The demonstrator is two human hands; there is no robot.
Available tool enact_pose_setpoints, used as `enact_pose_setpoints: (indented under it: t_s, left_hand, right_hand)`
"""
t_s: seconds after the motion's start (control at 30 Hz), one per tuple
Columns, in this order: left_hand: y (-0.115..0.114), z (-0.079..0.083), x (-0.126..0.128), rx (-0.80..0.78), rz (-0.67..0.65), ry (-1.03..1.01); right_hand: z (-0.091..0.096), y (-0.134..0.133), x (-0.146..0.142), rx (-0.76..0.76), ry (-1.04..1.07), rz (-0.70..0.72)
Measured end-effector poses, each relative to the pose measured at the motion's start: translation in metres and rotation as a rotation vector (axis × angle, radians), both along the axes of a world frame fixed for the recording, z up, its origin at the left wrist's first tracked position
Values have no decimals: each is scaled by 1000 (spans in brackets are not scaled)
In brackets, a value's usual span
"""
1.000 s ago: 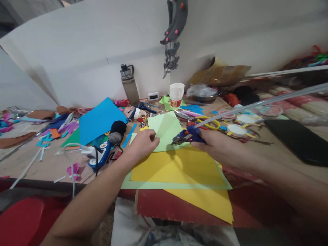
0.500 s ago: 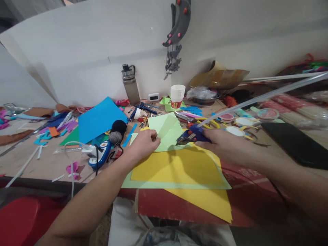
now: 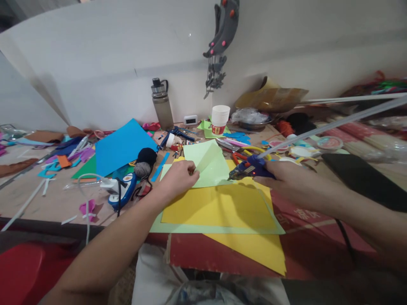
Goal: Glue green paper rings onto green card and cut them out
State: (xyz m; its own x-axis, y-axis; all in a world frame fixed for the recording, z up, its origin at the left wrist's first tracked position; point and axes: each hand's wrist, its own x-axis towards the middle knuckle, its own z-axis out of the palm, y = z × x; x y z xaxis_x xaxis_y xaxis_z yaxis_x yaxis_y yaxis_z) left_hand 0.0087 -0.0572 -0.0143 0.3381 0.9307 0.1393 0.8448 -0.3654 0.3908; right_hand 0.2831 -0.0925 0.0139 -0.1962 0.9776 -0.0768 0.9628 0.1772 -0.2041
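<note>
My right hand (image 3: 280, 176) is wrapped round a blue hot glue gun (image 3: 251, 166) with a long clear glue stick (image 3: 333, 121) jutting from its back. The gun's dark nozzle points left, close to the right edge of a folded light green sheet of paper (image 3: 210, 169). On the left side of that sheet, my left hand (image 3: 181, 176) pinches its lifted flap between thumb and fingers. Beneath lie yellow sheets (image 3: 216, 207) and a larger pale green sheet (image 3: 219, 229), which overhang the red board at the table's front.
Blue card (image 3: 124, 146), a black yarn ball (image 3: 146, 156) and a blue-and-white power strip (image 3: 122, 192) lie to the left. Behind stand a bottle (image 3: 162, 103) and paper cups (image 3: 220, 118). Scissors (image 3: 254, 149) lie beyond the gun; a black phone (image 3: 365, 178) is at right.
My right hand has drawn the glue gun a little to the right, its nozzle moving from over the green sheet to its right edge. My left hand keeps its pinch.
</note>
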Motion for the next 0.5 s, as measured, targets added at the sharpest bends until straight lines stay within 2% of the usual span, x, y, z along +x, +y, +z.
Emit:
enact_pose_setpoints:
  t_s: [0.2,0.5]
  left_hand:
    - [2,-1,0,4,-15,29]
    - [-2,3,1,-16,4,38]
  right_hand:
    - [-7,20,-9,61,19,-22]
    - [-1,7,1,26,-3,-2]
